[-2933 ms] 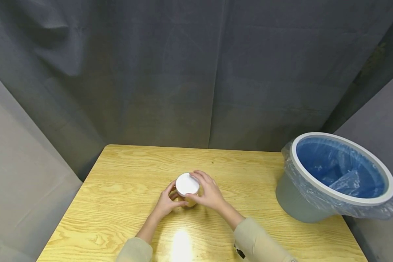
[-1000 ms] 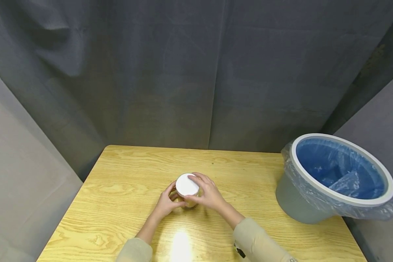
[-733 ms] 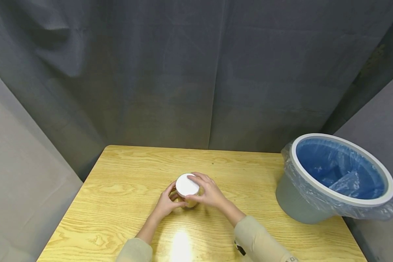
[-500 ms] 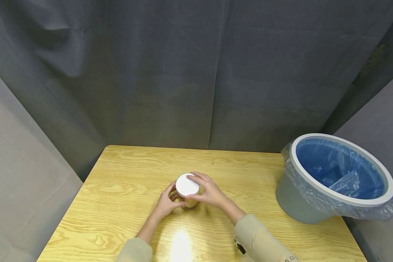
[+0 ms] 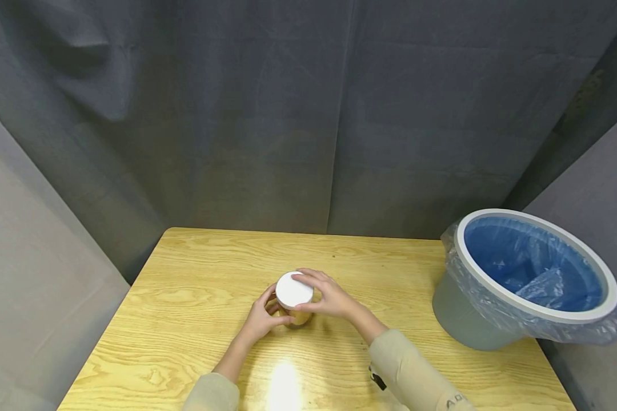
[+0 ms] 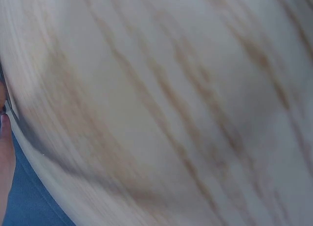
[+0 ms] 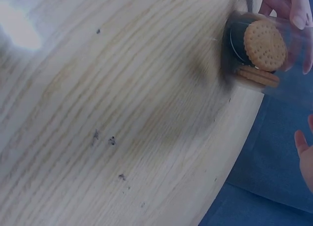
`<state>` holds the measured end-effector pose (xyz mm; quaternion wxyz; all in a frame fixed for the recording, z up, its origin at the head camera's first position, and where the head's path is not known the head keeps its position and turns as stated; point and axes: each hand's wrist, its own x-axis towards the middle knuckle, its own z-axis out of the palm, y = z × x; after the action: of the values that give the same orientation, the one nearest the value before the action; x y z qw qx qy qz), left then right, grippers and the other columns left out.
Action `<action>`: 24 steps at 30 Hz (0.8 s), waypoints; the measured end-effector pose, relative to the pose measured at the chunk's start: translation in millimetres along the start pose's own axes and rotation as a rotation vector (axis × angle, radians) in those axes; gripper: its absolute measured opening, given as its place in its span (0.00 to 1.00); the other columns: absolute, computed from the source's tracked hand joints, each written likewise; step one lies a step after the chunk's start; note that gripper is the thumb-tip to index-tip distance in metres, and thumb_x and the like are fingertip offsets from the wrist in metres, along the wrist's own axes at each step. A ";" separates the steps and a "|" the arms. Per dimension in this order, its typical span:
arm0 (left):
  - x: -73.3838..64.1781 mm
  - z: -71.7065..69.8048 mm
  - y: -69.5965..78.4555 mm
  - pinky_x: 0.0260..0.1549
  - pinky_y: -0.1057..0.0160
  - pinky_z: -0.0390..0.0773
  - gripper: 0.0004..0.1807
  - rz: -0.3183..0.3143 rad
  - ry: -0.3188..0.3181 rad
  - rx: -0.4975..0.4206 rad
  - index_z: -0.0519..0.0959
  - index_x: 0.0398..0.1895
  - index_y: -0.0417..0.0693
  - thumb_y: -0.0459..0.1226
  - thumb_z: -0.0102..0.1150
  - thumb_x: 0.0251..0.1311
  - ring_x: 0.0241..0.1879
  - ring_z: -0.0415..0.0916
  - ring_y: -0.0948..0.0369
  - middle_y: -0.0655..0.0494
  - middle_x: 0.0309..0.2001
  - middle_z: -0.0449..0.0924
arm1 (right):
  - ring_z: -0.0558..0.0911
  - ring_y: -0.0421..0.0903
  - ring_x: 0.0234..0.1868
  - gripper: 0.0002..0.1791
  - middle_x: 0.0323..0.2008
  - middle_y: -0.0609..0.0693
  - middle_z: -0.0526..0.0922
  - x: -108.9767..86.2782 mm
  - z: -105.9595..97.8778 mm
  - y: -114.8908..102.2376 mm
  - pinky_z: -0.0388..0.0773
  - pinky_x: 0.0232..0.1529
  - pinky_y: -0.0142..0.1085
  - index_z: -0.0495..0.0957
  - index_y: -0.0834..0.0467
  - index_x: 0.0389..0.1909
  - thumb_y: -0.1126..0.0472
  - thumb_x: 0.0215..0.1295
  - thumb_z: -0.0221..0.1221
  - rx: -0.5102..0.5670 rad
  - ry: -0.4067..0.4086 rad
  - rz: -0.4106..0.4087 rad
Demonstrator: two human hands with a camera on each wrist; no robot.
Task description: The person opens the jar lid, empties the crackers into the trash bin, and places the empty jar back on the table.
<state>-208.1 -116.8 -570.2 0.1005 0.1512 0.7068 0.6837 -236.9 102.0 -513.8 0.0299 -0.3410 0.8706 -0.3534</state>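
On the table (image 5: 185, 297), left hand (image 5: 260, 318) round a jar (image 5: 300, 318), right hand (image 5: 329, 297) in pinch grip on its lid (image 5: 292, 292).

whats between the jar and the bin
In the head view, the right hand beside the jar, then bare tabletop up to the bin.

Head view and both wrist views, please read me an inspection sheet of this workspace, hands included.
Surface: wood-grain table; dark specks and a bright glare patch on it.
Job's things: clear jar, upright, with round biscuits inside; white lid over its mouth, how tightly seated cannot be told.
Clutter: nothing seen.
Left hand: grips the jar's side.
Right hand: thumb and fingers on the lid's rim.
Cables: nothing seen.
Surroundings: bin with a plastic liner at the table's right end; dark cloth behind.
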 end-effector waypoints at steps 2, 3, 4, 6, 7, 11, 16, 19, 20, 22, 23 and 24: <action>0.1 0.0 -0.1 0.60 0.53 0.65 0.48 0.002 -0.002 0.005 0.57 0.67 0.50 0.30 0.71 0.40 0.61 0.58 0.44 0.47 0.64 0.58 | 0.60 0.56 0.65 0.38 0.66 0.54 0.61 0.6 -1.8 -0.5 0.57 0.61 0.60 0.65 0.48 0.64 0.42 0.52 0.63 -0.001 -0.007 -0.011; 0.3 -0.1 -0.2 0.60 0.54 0.65 0.48 0.002 -0.003 0.006 0.57 0.67 0.50 0.31 0.71 0.40 0.61 0.58 0.44 0.47 0.64 0.58 | 0.60 0.56 0.65 0.38 0.66 0.54 0.61 0.9 -2.7 -0.7 0.57 0.61 0.60 0.65 0.48 0.64 0.42 0.52 0.63 -0.005 -0.012 -0.012; 0.3 -0.2 -0.1 0.60 0.54 0.65 0.48 0.002 -0.005 0.007 0.57 0.67 0.50 0.31 0.71 0.41 0.61 0.58 0.45 0.47 0.64 0.58 | 0.60 0.56 0.65 0.38 0.66 0.53 0.61 1.2 -3.6 -0.9 0.58 0.60 0.60 0.65 0.49 0.64 0.42 0.52 0.63 -0.007 -0.019 -0.015; 0.3 -0.2 -0.2 0.60 0.53 0.65 0.48 0.002 -0.009 0.004 0.56 0.67 0.50 0.31 0.71 0.41 0.61 0.58 0.45 0.48 0.64 0.58 | 0.60 0.56 0.65 0.38 0.66 0.53 0.60 1.8 -5.3 -1.2 0.58 0.60 0.60 0.65 0.49 0.64 0.43 0.52 0.63 0.000 -0.036 -0.013; 0.3 -0.2 -0.4 0.60 0.53 0.65 0.48 0.002 -0.011 0.000 0.56 0.68 0.50 0.30 0.71 0.41 0.61 0.59 0.45 0.47 0.64 0.58 | 0.59 0.56 0.65 0.38 0.66 0.53 0.60 2.0 -6.1 -1.3 0.58 0.60 0.60 0.64 0.49 0.64 0.43 0.52 0.63 0.003 -0.047 -0.010; 0.0 0.2 -1.0 0.60 0.51 0.65 0.48 0.003 -0.014 -0.019 0.56 0.68 0.50 0.29 0.71 0.41 0.59 0.62 0.45 0.47 0.64 0.57 | 0.59 0.55 0.66 0.38 0.67 0.51 0.59 3.4 -8.3 0.2 0.61 0.60 0.59 0.64 0.47 0.64 0.43 0.53 0.63 0.008 -0.078 -0.008; -0.3 0.2 0.1 0.60 0.50 0.64 0.48 -0.004 -0.016 -0.021 0.56 0.68 0.50 0.29 0.71 0.41 0.59 0.63 0.45 0.46 0.63 0.57 | 0.59 0.55 0.66 0.38 0.67 0.53 0.59 5.6 -10.7 2.4 0.62 0.60 0.58 0.64 0.47 0.65 0.44 0.53 0.63 0.012 -0.099 -0.029; -0.4 -0.1 0.6 0.60 0.51 0.64 0.48 -0.007 -0.017 -0.017 0.56 0.68 0.50 0.30 0.71 0.41 0.60 0.61 0.44 0.47 0.64 0.57 | 0.59 0.54 0.66 0.38 0.67 0.52 0.60 6.8 -12.0 2.6 0.62 0.60 0.57 0.64 0.47 0.64 0.43 0.52 0.63 0.014 -0.107 -0.032; -0.4 -0.1 0.7 0.61 0.51 0.64 0.48 -0.007 -0.018 -0.015 0.56 0.68 0.50 0.30 0.71 0.41 0.60 0.60 0.44 0.47 0.64 0.57 | 0.59 0.54 0.66 0.38 0.67 0.52 0.60 7.1 -12.2 2.7 0.62 0.60 0.57 0.64 0.47 0.64 0.43 0.52 0.64 0.016 -0.108 -0.032; -0.4 -0.1 1.0 0.61 0.51 0.64 0.49 -0.007 -0.017 -0.013 0.56 0.68 0.50 0.31 0.71 0.40 0.61 0.59 0.44 0.47 0.64 0.57 | 0.59 0.54 0.66 0.38 0.67 0.52 0.60 7.6 -12.4 3.0 0.62 0.60 0.56 0.64 0.47 0.64 0.44 0.52 0.64 0.023 -0.110 -0.034; -0.3 0.0 1.2 0.61 0.51 0.64 0.49 -0.007 -0.016 -0.012 0.56 0.68 0.50 0.31 0.71 0.40 0.61 0.59 0.44 0.46 0.64 0.57 | 0.59 0.54 0.66 0.38 0.67 0.52 0.60 7.7 -12.5 3.1 0.62 0.60 0.56 0.64 0.48 0.64 0.44 0.52 0.64 0.024 -0.110 -0.038; -0.2 0.0 1.5 0.61 0.52 0.64 0.49 -0.009 -0.015 -0.010 0.56 0.68 0.50 0.31 0.71 0.41 0.61 0.59 0.44 0.46 0.64 0.57 | 0.59 0.54 0.66 0.38 0.67 0.52 0.60 7.9 -12.6 3.2 0.62 0.60 0.56 0.64 0.48 0.64 0.44 0.52 0.64 0.026 -0.110 -0.043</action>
<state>-207.8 -116.8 -568.7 0.1098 0.1527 0.7033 0.6856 -248.5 106.2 -504.9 0.0745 -0.3782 0.8555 -0.3459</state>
